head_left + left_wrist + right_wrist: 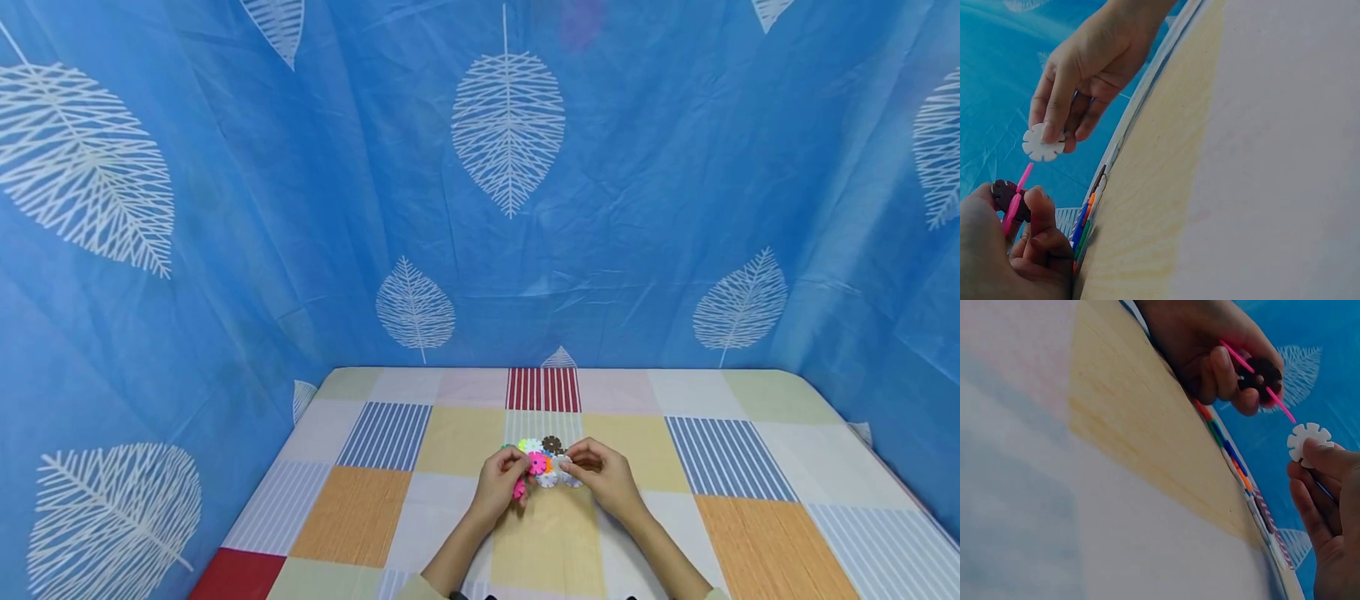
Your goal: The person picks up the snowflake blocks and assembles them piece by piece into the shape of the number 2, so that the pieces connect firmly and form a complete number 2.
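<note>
My left hand pinches a dark brown notched plastic disc between thumb and fingers. Bright pink discs are slotted into the brown one and appear edge-on in both wrist views. Opposite it, my right hand holds a white notched disc by thumb and fingertips. In the wrist views the white disc's rim is very near the end of a pink disc; whether they touch I cannot tell. Both hands are above the table, close together.
Loose notched discs in several colours lie on the table just beyond the hands. A patchwork-patterned cloth covers the table. Blue curtains with white leaf prints hang behind it and at both sides.
</note>
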`<move>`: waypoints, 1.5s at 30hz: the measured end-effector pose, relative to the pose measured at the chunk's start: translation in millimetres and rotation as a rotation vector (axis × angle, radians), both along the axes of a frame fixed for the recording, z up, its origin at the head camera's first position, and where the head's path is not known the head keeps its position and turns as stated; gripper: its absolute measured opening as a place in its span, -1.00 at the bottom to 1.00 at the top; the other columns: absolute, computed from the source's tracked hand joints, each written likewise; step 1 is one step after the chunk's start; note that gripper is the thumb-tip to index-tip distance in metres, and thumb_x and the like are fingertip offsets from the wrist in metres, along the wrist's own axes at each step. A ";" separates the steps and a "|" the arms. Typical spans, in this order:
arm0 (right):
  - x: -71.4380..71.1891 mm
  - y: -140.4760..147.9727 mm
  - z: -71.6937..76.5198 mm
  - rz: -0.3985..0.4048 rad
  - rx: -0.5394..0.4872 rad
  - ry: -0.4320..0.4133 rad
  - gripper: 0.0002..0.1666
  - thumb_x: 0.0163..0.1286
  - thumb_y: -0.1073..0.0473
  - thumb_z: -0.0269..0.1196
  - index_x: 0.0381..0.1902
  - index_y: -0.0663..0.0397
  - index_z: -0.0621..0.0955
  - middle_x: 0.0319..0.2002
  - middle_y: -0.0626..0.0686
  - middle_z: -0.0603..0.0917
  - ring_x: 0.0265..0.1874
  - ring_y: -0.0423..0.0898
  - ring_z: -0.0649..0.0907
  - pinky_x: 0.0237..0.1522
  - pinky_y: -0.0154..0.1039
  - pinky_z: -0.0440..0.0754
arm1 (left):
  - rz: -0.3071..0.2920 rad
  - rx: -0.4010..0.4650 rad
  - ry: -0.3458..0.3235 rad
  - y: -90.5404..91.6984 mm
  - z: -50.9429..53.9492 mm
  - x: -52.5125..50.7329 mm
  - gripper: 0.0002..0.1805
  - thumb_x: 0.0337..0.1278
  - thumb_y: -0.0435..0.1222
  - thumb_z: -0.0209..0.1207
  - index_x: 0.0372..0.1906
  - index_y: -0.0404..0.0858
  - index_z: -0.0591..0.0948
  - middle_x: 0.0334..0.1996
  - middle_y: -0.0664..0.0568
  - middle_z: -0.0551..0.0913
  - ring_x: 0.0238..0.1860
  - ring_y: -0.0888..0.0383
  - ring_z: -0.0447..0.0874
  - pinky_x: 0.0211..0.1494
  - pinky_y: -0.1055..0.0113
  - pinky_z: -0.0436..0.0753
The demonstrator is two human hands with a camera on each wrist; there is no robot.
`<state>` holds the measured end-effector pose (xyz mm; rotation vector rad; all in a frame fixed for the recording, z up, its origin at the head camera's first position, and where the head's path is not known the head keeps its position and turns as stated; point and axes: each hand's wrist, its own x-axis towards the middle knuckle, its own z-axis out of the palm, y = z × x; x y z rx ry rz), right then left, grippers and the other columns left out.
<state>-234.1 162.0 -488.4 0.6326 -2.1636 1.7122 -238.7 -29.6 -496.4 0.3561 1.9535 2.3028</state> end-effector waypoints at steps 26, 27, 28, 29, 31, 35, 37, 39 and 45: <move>-0.2 -7.1 -7.9 0.077 -0.069 0.015 -0.87 0.04 0.55 0.28 -0.47 0.38 0.52 -0.43 0.25 0.67 -0.44 0.00 0.69 -0.36 -0.25 0.67 | -0.069 -0.026 -0.004 -0.3 3.9 0.1 -0.80 0.23 -0.46 0.02 -0.34 -0.62 0.45 -0.62 -0.29 0.53 -0.80 0.30 0.36 -0.74 0.52 0.45; -0.1 -7.1 -8.1 0.083 -0.065 0.024 -0.87 0.04 0.56 0.28 -0.48 0.38 0.53 -0.44 0.26 0.67 -0.45 0.01 0.69 -0.36 -0.25 0.67 | -0.076 -0.029 -0.002 -0.8 4.1 0.3 -0.80 0.23 -0.45 0.02 -0.34 -0.62 0.44 -0.62 -0.33 0.53 -0.80 0.30 0.36 -0.74 0.52 0.45; 0.0 -7.3 -8.2 0.084 -0.060 0.026 -0.87 0.03 0.57 0.27 -0.48 0.38 0.54 -0.45 0.25 0.67 -0.46 0.00 0.69 -0.37 -0.26 0.67 | -0.081 -0.036 0.000 -1.2 4.1 0.6 -0.80 0.23 -0.45 0.02 -0.35 -0.62 0.44 -0.61 -0.36 0.52 -0.80 0.30 0.36 -0.73 0.52 0.45; 0.2 -7.6 -8.4 0.084 -0.056 0.025 -0.87 0.02 0.58 0.27 -0.48 0.38 0.55 -0.47 0.23 0.67 -0.46 -0.01 0.69 -0.36 -0.27 0.67 | -0.085 -0.041 0.006 -1.5 3.6 0.8 -0.80 0.23 -0.46 0.02 -0.35 -0.62 0.44 -0.60 -0.41 0.52 -0.80 0.30 0.36 -0.73 0.52 0.45; 0.7 -7.8 -9.2 0.086 -0.047 0.024 -0.86 0.01 0.60 0.27 -0.49 0.38 0.56 -0.48 0.20 0.67 -0.48 -0.04 0.69 -0.36 -0.27 0.67 | -0.090 -0.050 0.020 -2.0 2.2 1.5 -0.80 0.22 -0.46 0.03 -0.36 -0.62 0.44 -0.60 -0.39 0.52 -0.80 0.30 0.37 -0.73 0.52 0.45; 2.3 -8.6 -9.7 0.087 -0.054 0.002 -0.88 0.01 0.58 0.28 -0.50 0.37 0.57 -0.49 0.18 0.67 -0.48 -0.07 0.68 -0.36 -0.27 0.67 | -0.099 -0.058 0.043 -2.5 -0.3 2.6 -0.81 0.21 -0.49 0.02 -0.38 -0.64 0.42 -0.61 -0.37 0.52 -0.79 0.29 0.37 -0.72 0.51 0.46; 2.5 -9.3 -9.3 0.090 -0.057 0.006 -0.89 0.02 0.53 0.30 -0.50 0.37 0.56 -0.47 0.21 0.67 -0.47 -0.05 0.69 -0.35 -0.28 0.67 | -0.101 -0.058 0.045 -2.7 0.0 2.5 -0.81 0.22 -0.49 0.00 -0.37 -0.64 0.41 -0.59 -0.43 0.51 -0.78 0.29 0.37 -0.71 0.51 0.46; 2.1 -10.7 -8.8 0.084 -0.062 0.006 -0.89 0.04 0.51 0.30 -0.49 0.38 0.56 -0.45 0.24 0.67 -0.45 -0.03 0.69 -0.33 -0.27 0.67 | -0.101 -0.049 0.043 -2.9 0.5 2.0 -0.81 0.22 -0.49 -0.01 -0.36 -0.63 0.40 -0.56 -0.51 0.49 -0.78 0.28 0.37 -0.71 0.51 0.46; -7.3 -10.1 -21.5 -0.015 0.001 0.068 -0.84 0.03 0.47 0.33 -0.39 0.29 0.60 -0.42 0.15 0.68 -0.41 -0.02 0.69 -0.26 -0.25 0.66 | -0.065 -0.020 0.004 -1.5 1.2 -0.4 -0.82 0.21 -0.46 0.01 -0.34 -0.60 0.42 -0.60 -0.19 0.57 -0.75 0.28 0.42 -0.67 0.50 0.47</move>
